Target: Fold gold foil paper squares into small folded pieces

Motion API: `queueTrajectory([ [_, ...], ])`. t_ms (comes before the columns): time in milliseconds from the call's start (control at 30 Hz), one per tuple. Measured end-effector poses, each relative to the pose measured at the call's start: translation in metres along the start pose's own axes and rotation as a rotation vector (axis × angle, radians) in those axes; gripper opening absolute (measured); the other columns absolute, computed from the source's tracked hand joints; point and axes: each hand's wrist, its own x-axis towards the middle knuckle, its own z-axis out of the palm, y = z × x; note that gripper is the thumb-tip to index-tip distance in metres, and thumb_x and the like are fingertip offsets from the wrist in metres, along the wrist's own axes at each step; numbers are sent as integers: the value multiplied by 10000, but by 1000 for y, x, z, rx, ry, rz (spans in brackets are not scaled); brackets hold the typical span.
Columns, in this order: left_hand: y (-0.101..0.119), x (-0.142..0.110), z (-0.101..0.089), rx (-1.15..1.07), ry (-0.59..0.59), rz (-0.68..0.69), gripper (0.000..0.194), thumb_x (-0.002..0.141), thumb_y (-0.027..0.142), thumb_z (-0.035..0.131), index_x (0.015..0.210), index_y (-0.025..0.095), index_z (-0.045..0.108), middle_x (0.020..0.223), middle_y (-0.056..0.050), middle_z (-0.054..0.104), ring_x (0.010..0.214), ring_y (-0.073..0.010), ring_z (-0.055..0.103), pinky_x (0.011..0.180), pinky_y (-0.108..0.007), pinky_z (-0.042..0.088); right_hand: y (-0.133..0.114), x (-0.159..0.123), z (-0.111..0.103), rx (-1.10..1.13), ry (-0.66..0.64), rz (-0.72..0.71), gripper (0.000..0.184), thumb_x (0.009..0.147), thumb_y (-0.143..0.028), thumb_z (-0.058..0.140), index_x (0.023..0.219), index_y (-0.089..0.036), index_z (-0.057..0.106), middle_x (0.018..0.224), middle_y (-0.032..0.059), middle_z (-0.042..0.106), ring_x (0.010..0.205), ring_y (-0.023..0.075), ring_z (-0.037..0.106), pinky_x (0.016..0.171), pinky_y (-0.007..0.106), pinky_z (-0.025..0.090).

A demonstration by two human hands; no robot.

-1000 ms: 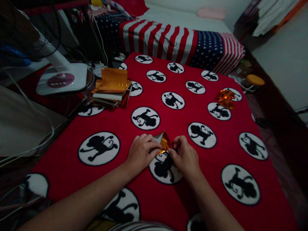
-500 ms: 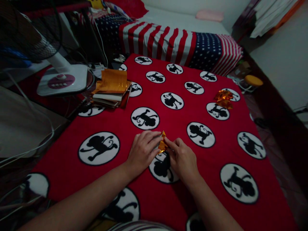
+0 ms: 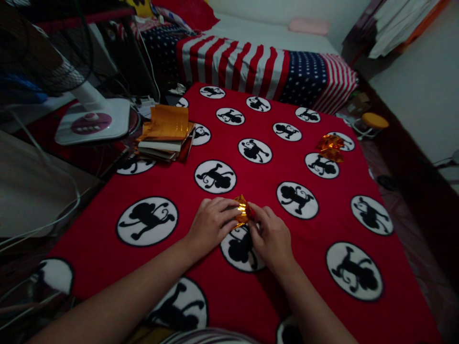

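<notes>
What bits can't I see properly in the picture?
All in the head view:
Part of the gold foil: covered by the left hand and right hand.
Part of the fan: cut off by the left edge.
The number of sheets in the paper stack: too small to count.

"What sort of place is it?"
"A home's bedroom — there's a bed (image 3: pixel 258 29) with a pink pillow (image 3: pixel 309 26) and a striped blanket (image 3: pixel 233 62)."
"Anything else?"
"A fan (image 3: pixel 93 119) — and a yellow stool (image 3: pixel 375 120)."
</notes>
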Motion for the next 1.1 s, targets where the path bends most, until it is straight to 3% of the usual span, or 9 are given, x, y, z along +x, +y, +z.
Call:
queueTrajectory([
  [100,0,0,0,18,-12,14,280,887,280,602,1164,276,639,1234,-40,634,1124,-211,537,873,-379,374,2,-9,3,119,73,38,197,877,-202,542,1070,-186,574,889,43,605,790,181,563,699,280,400],
  [200,0,1,-1,39,-26,27,251,885,279,601,1129,274,658,1222,-45,629,1106,-215,534,854,-376,386,-1,-18,5,131,62,-6,85,898,-206,537,957,-198,598,874,43,616,795,177,565,703,280,395],
  [533,-14,19,-14,46,-138,161,209,878,269,596,1044,293,720,1086,-49,641,1036,-208,536,908,-373,423,-17,-19,13,-47,34,-276,160,949,-221,527,995,-216,680,904,54,666,846,177,570,730,284,370],
  [867,-33,34,-17,-106,-212,255,324,830,94,562,1031,283,733,1041,-46,671,998,-177,577,894,-332,457,-15,-11,17,-209,27,-390,134,937,-173,523,924,-200,654,886,42,645,789,172,540,681,287,331],
  [1100,-42,36,-16,-171,-198,319,363,808,20,520,1024,220,733,1080,-55,691,991,-169,609,895,-320,485,-11,-6,18,-224,52,-450,111,928,-172,543,944,-191,651,920,43,660,798,176,553,687,286,354],
])
